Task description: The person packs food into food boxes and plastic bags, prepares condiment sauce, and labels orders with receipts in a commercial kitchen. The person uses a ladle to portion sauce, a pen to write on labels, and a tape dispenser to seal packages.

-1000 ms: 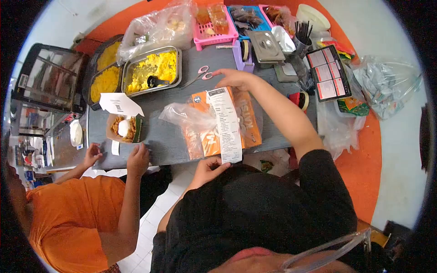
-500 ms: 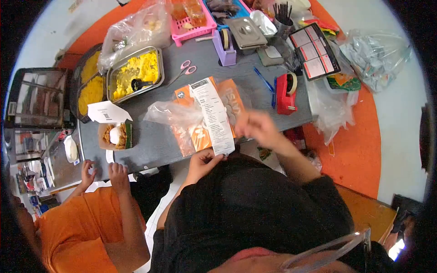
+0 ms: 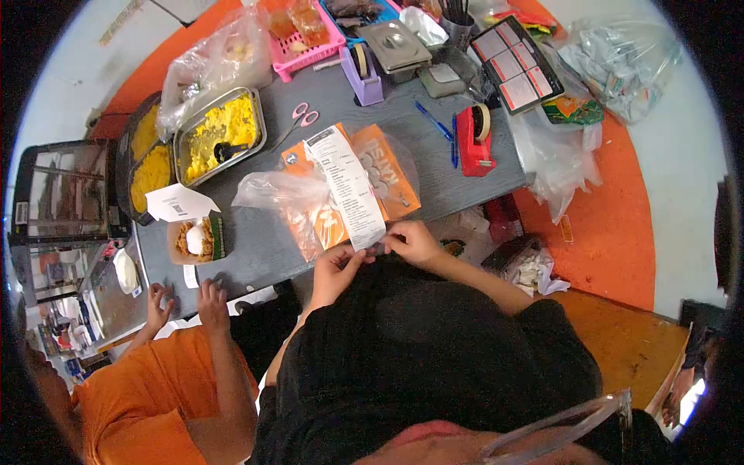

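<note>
A long printed receipt (image 3: pixel 346 186) lies over orange boxes (image 3: pixel 387 172) wrapped in a clear plastic bag (image 3: pixel 271 192) at the table's front edge. At the receipt's lower end, my left hand (image 3: pixel 333 271) is closed, thumb and fingers together by the paper's bottom corner. My right hand (image 3: pixel 412 243) is pinched close to the same end, its fingertips near the left ones. Whatever lies between the fingers of either hand is too small to make out.
A co-worker in orange has both hands (image 3: pixel 190 304) near an open food box (image 3: pixel 197 239) at left. Behind stand a tray of yellow food (image 3: pixel 221 133), scissors (image 3: pixel 298 118), a purple tape dispenser (image 3: pixel 363 77), a red tape dispenser (image 3: pixel 471 147), pens (image 3: pixel 434 120) and a tablet (image 3: pixel 518 66).
My right hand has come down and left from beside the orange box to the receipt's lower end, and its fingers have closed. The whole view has shifted slightly.
</note>
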{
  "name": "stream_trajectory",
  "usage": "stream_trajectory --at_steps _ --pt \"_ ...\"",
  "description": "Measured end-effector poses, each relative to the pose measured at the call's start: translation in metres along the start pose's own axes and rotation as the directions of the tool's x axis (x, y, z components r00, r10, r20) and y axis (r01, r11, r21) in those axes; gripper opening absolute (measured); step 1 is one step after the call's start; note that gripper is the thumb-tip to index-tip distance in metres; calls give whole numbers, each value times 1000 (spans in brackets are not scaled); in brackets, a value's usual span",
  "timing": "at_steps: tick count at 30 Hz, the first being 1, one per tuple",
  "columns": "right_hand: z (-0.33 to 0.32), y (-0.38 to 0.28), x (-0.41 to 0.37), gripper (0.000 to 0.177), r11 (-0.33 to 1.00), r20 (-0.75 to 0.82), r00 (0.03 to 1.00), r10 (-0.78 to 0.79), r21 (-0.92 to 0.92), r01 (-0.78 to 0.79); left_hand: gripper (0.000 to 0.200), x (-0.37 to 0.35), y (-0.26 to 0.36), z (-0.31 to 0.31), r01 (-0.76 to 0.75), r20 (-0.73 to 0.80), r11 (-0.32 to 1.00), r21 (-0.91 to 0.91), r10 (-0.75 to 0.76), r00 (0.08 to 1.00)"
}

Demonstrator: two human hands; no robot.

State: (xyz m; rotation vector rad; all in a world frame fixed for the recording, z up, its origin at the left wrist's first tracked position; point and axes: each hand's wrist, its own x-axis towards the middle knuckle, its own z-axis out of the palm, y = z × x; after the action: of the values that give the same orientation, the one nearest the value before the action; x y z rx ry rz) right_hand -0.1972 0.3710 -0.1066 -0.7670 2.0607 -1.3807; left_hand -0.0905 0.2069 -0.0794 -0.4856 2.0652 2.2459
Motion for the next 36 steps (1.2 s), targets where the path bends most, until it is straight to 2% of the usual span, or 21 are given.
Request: stream_trajectory --at_steps 1,2,4,6,7,9,10,15,17,19,21,23,26,28,29,30,31,33,34,35,36 --pt "-3 -1 -4 18 1000 1 1000 -1 -2 1 12 0 3 1 18 2 999 33 -18 1000" --pt "-5 -5 -10 17 996 45 999 -4 90 0 13 0 6 1 36 4 997 67 -37 999" --pt "-8 -17 -19 16 982 87 996 -5 188 -12 13 -1 8 3 41 3 999 28 -42 999" --pt "-9 -24 -30 15 924 126 987 -104 380 49 13 -1 7 4 59 6 998 -11 -59 998" --pt "-6 -20 -30 15 922 124 988 -93 386 38 13 -1 6 3 50 7 999 13 -50 999" --pt "2 -13 -22 17 902 39 938 -345 288 321 13 -4 7 4 46 13 998 36 -46 999" --pt "4 -18 -22 25 924 70 982 -175 355 140 13 -5 9 4 78 7 995 63 -78 997" --pt "21 -12 -12 33 923 -22 998 -61 379 65 13 -4 2 -1 70 33 995 75 -72 997" --pt "24 -12 -12 34 910 -58 998 5 415 19 15 -3 -1 -4 27 53 977 210 -39 998" --pt "21 -15 -9 35 976 -203 974 101 211 -57 17 -4 4 2 25 12 971 239 -28 1000" --pt "21 -8 -1 38 978 -260 958 120 196 -70 20 -7 15 5 20 -27 964 267 -13 1000" --pt "17 -5 -1 42 980 -320 937 139 181 -83 25 -10 24 0 81 -56 908 412 -64 996" --pt "8 2 -4 42 953 -338 909 244 257 -160 24 -17 30 -10 74 -10 939 336 -75 997" --pt "-8 41 -12 38 959 -329 901 281 130 -252 21 -23 41 -10 136 -43 967 215 -130 991" --pt "-29 44 -18 29 983 -503 852 147 -24 -184 21 -25 43 -13 132 -35 967 218 -127 991" --pt "-47 59 -17 26 986 -707 706 41 -85 -142 19 -27 44 -17 134 -53 981 139 -128 990" --pt "-74 78 -11 24 860 -798 449 -402 -497 -112 18 -29 46 -20 139 -73 989 56 -135 988" --pt "-122 75 -3 29 673 -773 266 -576 -634 -382 16 -32 52 -23 74 -76 997 27 -72 994" --pt "-149 104 5 34 919 -900 421 -114 -256 -300 15 -32 58 -25 33 -13 998 56 -33 999" --pt "-167 127 14 39 935 -747 573 338 199 -292 14 -30 64 -26 -14 50 996 82 10 999" --pt "-172 121 19 39 936 -745 575 337 197 -292 12 -29 69 -25 -67 51 993 101 62 997"
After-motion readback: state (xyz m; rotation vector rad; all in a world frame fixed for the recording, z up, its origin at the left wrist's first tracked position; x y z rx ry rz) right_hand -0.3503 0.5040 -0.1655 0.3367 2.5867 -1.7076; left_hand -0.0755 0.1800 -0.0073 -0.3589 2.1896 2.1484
